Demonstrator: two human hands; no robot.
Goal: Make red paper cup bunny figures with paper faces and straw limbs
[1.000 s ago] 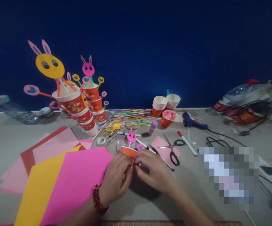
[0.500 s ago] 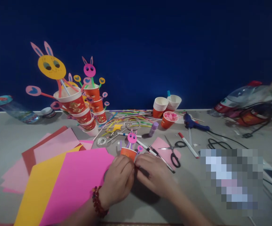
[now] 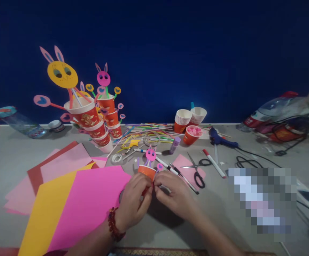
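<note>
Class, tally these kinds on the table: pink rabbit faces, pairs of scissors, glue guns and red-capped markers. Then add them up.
Pink rabbit faces: 2
Scissors: 1
Glue gun: 1
Red-capped marker: 1
Total: 5

A grey tabletop (image 3: 213, 217) bears fanned pink, yellow and red paper sheets (image 3: 90, 202) — farther right, a purple cylindrical tube (image 3: 174, 145), a red-capped white marker (image 3: 214, 164) and a blue glue gun (image 3: 225, 142).

the person's left forearm (image 3: 95, 237) and right forearm (image 3: 211, 227) slant inward toward each other, and the left hand (image 3: 137, 197) and right hand (image 3: 174, 193) nearly meet, fingers (image 3: 141, 179) curled over, thumbs (image 3: 146, 201) bent in beneath, though i can't make out how tightly either one grips.
</note>
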